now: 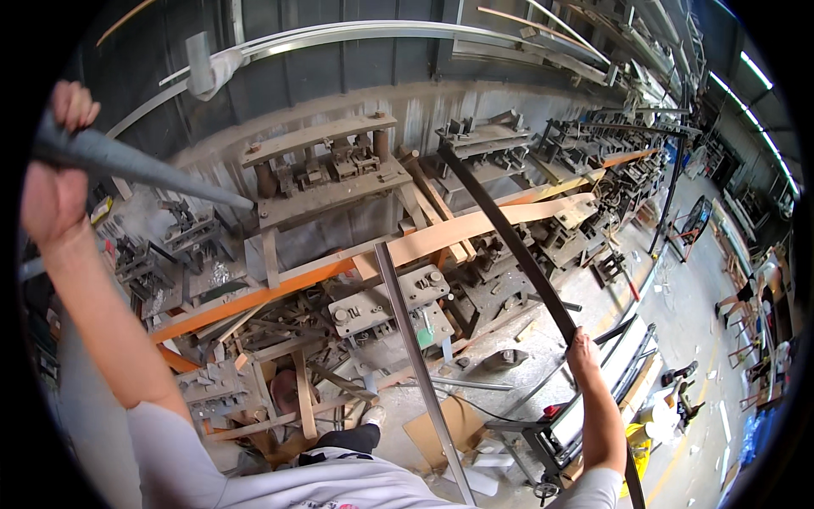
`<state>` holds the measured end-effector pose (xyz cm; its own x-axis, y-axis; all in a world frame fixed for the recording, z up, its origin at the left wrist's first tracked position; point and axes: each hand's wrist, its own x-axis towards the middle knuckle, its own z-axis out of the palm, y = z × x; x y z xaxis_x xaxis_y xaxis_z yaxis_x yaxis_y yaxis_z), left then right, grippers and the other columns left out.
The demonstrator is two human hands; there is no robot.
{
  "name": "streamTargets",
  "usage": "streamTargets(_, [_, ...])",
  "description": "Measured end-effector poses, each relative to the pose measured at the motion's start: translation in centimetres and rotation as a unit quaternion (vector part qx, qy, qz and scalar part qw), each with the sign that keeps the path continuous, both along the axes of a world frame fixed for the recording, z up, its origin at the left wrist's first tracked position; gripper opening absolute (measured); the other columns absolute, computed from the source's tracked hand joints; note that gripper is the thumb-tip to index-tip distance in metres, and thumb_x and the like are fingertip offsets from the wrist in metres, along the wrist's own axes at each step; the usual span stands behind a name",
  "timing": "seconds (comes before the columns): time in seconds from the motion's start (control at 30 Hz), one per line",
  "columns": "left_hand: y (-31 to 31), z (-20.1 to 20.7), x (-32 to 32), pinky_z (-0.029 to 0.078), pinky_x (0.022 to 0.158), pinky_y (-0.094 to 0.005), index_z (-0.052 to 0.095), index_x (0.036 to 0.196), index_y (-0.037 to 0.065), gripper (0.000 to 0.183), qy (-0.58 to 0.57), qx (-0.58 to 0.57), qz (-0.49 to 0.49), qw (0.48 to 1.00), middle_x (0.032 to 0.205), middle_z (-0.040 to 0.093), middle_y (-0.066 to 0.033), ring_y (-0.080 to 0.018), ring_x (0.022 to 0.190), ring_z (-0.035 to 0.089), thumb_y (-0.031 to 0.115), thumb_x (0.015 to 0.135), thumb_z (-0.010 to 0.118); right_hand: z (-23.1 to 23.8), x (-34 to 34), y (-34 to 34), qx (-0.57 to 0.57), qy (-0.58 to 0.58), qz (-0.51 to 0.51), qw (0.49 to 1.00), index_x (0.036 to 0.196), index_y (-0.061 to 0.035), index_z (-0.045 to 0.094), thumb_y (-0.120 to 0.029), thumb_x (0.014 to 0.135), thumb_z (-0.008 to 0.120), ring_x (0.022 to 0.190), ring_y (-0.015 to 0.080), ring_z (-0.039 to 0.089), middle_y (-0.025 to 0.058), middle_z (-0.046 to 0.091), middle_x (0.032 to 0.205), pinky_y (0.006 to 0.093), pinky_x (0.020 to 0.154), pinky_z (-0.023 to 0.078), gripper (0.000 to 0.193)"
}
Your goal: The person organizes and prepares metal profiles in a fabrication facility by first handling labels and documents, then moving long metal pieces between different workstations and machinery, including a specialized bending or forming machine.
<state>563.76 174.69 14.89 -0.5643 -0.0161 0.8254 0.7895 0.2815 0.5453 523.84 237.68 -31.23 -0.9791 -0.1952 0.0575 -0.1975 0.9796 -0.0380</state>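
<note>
My left hand (55,199) is raised at the far left, its fingers wrapped round a grey round pipe (161,172) that slants down to the right. My right hand (582,355), at the lower right, is closed round a long dark metal bar (517,250). That bar slopes from the upper middle down toward my right side. Between my arms, a shiny silver metal bar (413,348) runs down to the lower edge, apart from both hands. Behind the bars stand heavy steel die sets (335,191) on an orange-edged rack (297,278).
A curved wooden plank (483,225) lies along the rack. Below are another die set (390,299), wood offcuts (303,394) and cardboard (449,428). A machine with a handwheel (545,490) stands at the lower right. Another person (750,284) is at the far right, near a floor fan (697,222).
</note>
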Motion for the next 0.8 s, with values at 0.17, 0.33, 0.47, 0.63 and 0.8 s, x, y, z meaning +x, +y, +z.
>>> streamTargets(0.17, [1.1, -0.5, -0.8, 0.03, 0.075, -0.0311, 0.043, 0.086, 0.002, 0.027, 0.044, 0.016, 0.06, 0.997, 0.08, 0.033, -0.0052, -0.0173, 0.077, 0.032, 0.026, 0.097, 0.04, 13.9, 14.1, -1.8, -0.058, -0.056, 0.129, 0.988, 0.105, 0.0037, 0.052, -0.016, 0.079, 0.072, 0.076, 0.0348, 0.069, 0.0238, 0.067, 0.088, 0.0456, 0.068, 0.054, 0.038])
streamTargets(0.33, [1.6, -0.5, -1.0, 0.033, 0.077, -0.0319, 0.045, 0.082, 0.002, 0.028, 0.076, 0.08, 0.098, 0.989, 0.078, 0.036, -0.006, -0.0187, 0.076, 0.036, 0.026, 0.096, 0.041, 9.3, 27.4, 0.1, -0.221, -0.421, 0.077, 0.876, 0.108, -0.0018, 0.052, -0.018, 0.09, 0.067, 0.069, 0.0198, 0.066, 0.0115, 0.066, 0.072, 0.0393, 0.055, 0.052, 0.028])
streamTargets(0.47, [1.6, -1.8, -3.3, 0.044, 0.057, -0.031, 0.05, 0.068, 0.007, 0.035, 0.184, 0.142, 0.11, 0.966, 0.062, 0.052, -0.0087, -0.0177, 0.056, 0.051, 0.029, 0.095, 0.047, 2.4, 36.9, 1.6, -0.338, -0.418, 0.095, 0.838, 0.117, 0.0003, 0.055, -0.031, 0.102, 0.047, 0.069, 0.017, 0.065, 0.0081, 0.067, 0.074, 0.0325, 0.063, 0.053, 0.036])
streamTargets(0.63, [4.7, -1.5, -2.0, 0.045, 0.059, -0.0295, 0.058, 0.072, 0.003, 0.039, 0.169, 0.104, 0.169, 0.965, 0.064, 0.057, -0.0084, -0.017, 0.059, 0.054, 0.032, 0.096, 0.048, -7.8, 43.9, 3.6, -0.093, 0.063, 0.455, 0.883, 0.115, 0.0136, 0.06, 0.002, 0.091, 0.054, 0.072, 0.0364, 0.059, 0.0284, 0.061, 0.111, 0.0396, 0.062, 0.054, 0.028])
streamTargets(0.8, [3.7, -1.2, -2.0, 0.044, 0.061, -0.0288, 0.059, 0.072, 0.003, 0.038, 0.166, 0.088, 0.162, 0.969, 0.064, 0.057, -0.0077, -0.016, 0.062, 0.055, 0.029, 0.097, 0.048, -11.3, 44.5, 4.5, 0.219, 0.321, 0.486, 0.783, 0.119, -0.0039, 0.064, -0.004, 0.091, 0.06, 0.086, 0.0263, 0.067, 0.0188, 0.062, 0.121, 0.0308, 0.069, 0.059, 0.028])
